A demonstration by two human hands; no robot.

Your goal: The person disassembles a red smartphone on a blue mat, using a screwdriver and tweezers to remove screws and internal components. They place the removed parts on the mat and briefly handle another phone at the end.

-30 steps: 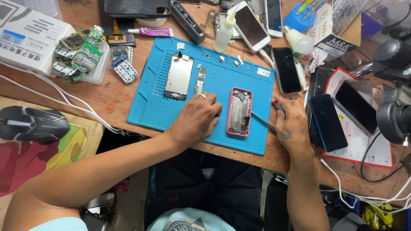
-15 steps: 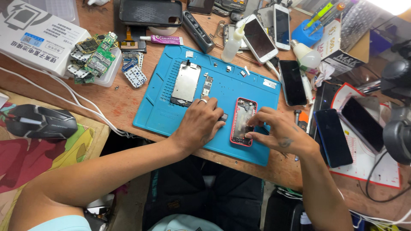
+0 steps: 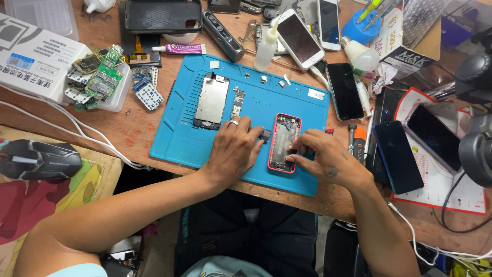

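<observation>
Bare blue mat (image 3: pixel 174 146) lies open left of the left hand (image 3: pixel 236 149). Behind, a metal screen plate (image 3: pixel 211 101) and small parts block the way. Dark phones (image 3: pixel 397 154) crowd the counter (image 3: pixel 128 128) right of the right hand (image 3: pixel 323 159).

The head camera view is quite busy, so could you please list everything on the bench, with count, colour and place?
Repair mat: one, blue, bench centre.
Opened phone: one, red-framed, on mat.
Screen assembly: one, silver, mat's left part.
Small part: one, black, beside opened phone.
Phones: several, black or white, upper right.
Circuit boards: several, green, left tray.
Squeeze bottle: one, clear, above mat.
Mouse: one, black, far left.
Left hand: touching small part.
Right hand: fingers on opened phone.
</observation>
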